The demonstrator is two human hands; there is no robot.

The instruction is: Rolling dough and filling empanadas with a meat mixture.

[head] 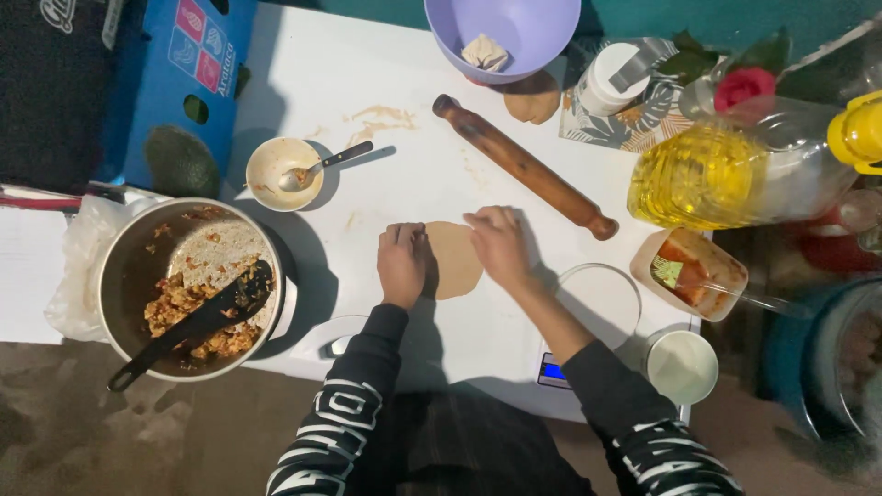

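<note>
Tan dough disc [455, 260] lies flat on the white desk [404, 184], my landmark. My left hand [402, 264] presses its left edge, grip curled loosely, holding nothing. My right hand [499, 246] rests on its right edge, fingers bent on the dough. Beyond the disc lies a wooden rolling pin [525, 167]; far left, a pot [188, 287] of filling.

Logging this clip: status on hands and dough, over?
Left hand and right hand both flat on the dough round, pressing its edges. Rolling pin lies apart, beyond it. Nothing between hands and dough.
</note>
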